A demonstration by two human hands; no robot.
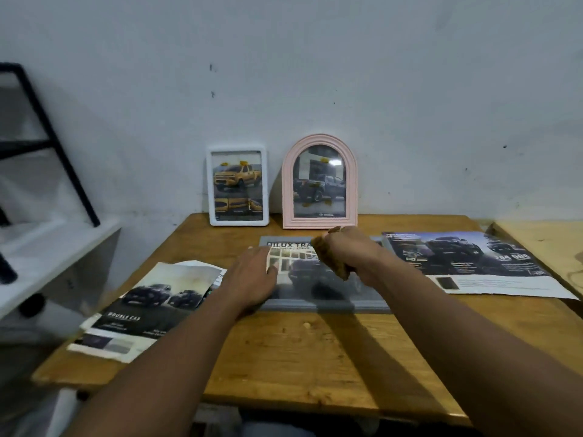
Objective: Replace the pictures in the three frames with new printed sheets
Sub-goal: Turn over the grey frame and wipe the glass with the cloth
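Note:
A grey frame point(328, 305) lies flat in the middle of the wooden table point(299, 357), with a dark truck print under its glass. My left hand point(252, 279) rests flat on the frame's left edge, fingers spread. My right hand point(353, 250) hovers over the frame's upper middle, shut on a brown cloth point(331, 260). A white rectangular frame point(238, 186) with a yellow truck picture and a pink arched frame point(319, 182) with a dark truck picture lean upright against the wall at the back.
A printed sheet with dark trucks point(142, 310) lies at the table's left, over other paper. A larger printed sheet point(473, 266) lies at the right. A white shelf point(47, 257) with a black ladder-like stand point(53, 140) sits to the left. A second wooden surface point(542, 244) adjoins at far right.

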